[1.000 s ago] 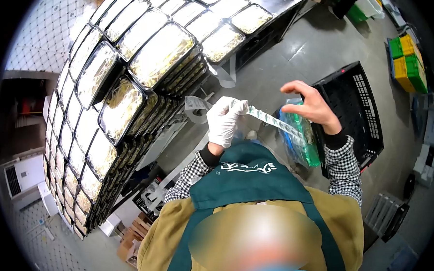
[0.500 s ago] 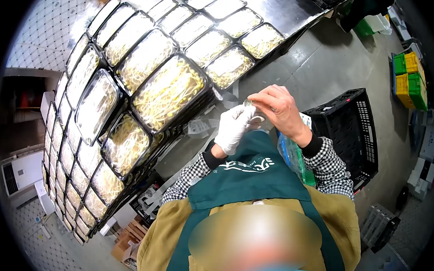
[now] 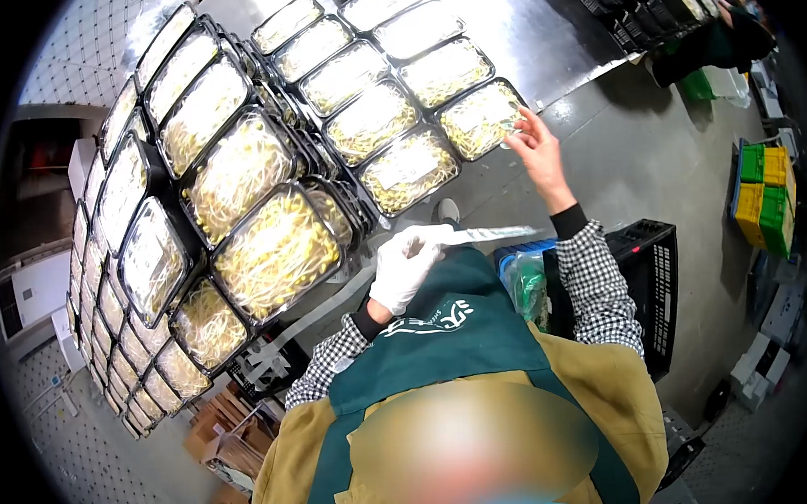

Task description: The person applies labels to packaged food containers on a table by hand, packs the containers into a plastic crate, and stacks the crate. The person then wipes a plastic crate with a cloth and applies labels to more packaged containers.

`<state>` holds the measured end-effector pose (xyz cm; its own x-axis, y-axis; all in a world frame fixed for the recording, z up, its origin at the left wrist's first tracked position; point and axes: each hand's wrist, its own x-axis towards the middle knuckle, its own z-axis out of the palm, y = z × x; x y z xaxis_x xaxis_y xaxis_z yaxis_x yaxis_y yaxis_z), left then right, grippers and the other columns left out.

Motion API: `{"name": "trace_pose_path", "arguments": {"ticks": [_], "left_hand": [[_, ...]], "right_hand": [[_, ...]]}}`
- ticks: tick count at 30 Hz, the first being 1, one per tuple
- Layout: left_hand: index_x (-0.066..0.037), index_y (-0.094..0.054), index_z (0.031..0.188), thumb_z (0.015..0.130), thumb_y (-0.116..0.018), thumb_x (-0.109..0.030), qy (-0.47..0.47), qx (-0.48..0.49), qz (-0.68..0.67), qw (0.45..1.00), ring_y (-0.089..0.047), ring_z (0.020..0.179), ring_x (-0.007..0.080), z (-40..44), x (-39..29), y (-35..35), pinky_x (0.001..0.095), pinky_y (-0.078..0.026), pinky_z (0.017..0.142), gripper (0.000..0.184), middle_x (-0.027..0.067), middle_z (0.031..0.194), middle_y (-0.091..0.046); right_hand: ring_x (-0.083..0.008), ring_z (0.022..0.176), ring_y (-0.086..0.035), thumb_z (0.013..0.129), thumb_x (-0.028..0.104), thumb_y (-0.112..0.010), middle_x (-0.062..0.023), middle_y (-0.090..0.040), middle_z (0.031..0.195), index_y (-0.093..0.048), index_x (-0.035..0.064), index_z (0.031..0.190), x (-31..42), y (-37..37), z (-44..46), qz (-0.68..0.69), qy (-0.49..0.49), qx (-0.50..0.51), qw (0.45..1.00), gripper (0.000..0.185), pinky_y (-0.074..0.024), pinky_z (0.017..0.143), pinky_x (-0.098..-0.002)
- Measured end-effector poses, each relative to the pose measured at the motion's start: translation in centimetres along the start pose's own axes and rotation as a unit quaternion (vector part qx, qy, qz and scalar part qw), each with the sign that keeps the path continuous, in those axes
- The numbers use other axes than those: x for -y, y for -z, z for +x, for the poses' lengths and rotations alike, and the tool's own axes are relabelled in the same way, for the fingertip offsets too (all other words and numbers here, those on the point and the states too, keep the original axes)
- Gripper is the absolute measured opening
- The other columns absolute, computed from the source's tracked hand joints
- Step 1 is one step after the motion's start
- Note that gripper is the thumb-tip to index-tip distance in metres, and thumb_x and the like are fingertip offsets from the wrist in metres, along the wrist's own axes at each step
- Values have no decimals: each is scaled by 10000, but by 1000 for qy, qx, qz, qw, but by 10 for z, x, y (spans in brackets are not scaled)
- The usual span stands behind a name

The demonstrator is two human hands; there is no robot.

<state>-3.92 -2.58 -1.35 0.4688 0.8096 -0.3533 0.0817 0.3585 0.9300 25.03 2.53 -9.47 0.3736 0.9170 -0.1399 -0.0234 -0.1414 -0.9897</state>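
Note:
My left hand (image 3: 406,268), in a white glove, is closed round the end of a strip of labels (image 3: 493,235) that stretches out to the right above my apron. My bare right hand (image 3: 541,156) reaches forward to the near right corner of a film-covered black tray of bean sprouts (image 3: 479,120). A small, partly see-through sticker (image 3: 511,126) shows at its thumb and fingertips; whether it touches the film I cannot tell. Beside that tray lies another tray of sprouts (image 3: 411,172).
Stacked sprout trays (image 3: 277,253) rise high on the left. A metal table (image 3: 538,30) carries the trays. Black crates (image 3: 662,286) stand at my right, with a green plastic bag (image 3: 526,283) beside them. Another person (image 3: 728,44) is at the far right, near yellow and green crates (image 3: 763,196).
My right hand has left my left hand and moved forward to the tray corner. The label strip now stretches out from my left glove. The view has shifted slightly.

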Motion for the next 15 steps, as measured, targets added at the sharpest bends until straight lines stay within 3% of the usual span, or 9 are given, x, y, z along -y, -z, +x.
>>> {"name": "trace_pose_path", "arguments": {"ticks": [2,4,5,8,11,14,15], "left_hand": [[37,-611,1094,881,-532,2,24,-16,-23,999,-620,825,111,3,4,0,241,-499,767,230,97,1037,-666],[29,-602,1102,904,-538,-41,24,-21,-31,999,-622,856,111,5,7,2,248,-506,776,219,92,1037,-666],[24,-597,1105,915,-541,-62,23,-25,-36,999,-623,872,111,8,7,2,252,-510,780,216,89,1037,-666],[32,-594,1066,887,-512,2,42,-33,-67,996,-625,890,135,15,2,0,262,-506,798,199,120,1101,-651],[30,-593,1085,903,-522,-26,24,-31,-66,997,-624,911,139,21,2,2,271,-507,804,203,116,1101,-647],[29,-587,1109,922,-529,-59,5,-45,-18,999,-622,914,136,27,5,1,271,-507,806,215,107,1087,-649],[27,-594,1109,934,-533,-90,23,-68,0,997,-621,895,126,27,4,-1,261,-507,795,219,98,1062,-657]], "right_hand": [[-104,787,-607,770,18,-701,-105,-568,1118,-423,15,1334,-24,-16,19,-88,85,-15,992,629,-507,750,-249],[-103,825,-602,778,19,-704,-118,-541,1178,-406,25,1352,-33,-31,26,-206,130,-38,969,647,-496,781,-252],[-129,815,-613,766,29,-709,-119,-539,1175,-431,26,1324,-37,-39,30,-196,132,-50,970,623,-499,776,-277],[-181,816,-601,792,-9,-652,-119,-541,1110,-462,38,1283,-65,-45,41,-302,271,-24,914,529,-501,771,-305],[-224,860,-572,769,-39,-636,-132,-540,1129,-457,31,1279,-71,-42,49,-384,325,-61,862,545,-483,802,-347],[-232,848,-562,790,-15,-624,-127,-563,1110,-456,31,1281,-49,-40,61,-282,224,-55,932,522,-468,819,-361],[-224,841,-555,801,17,-624,-100,-606,1028,-458,31,1274,-40,-45,70,-278,246,-71,926,501,-476,778,-349]]}}
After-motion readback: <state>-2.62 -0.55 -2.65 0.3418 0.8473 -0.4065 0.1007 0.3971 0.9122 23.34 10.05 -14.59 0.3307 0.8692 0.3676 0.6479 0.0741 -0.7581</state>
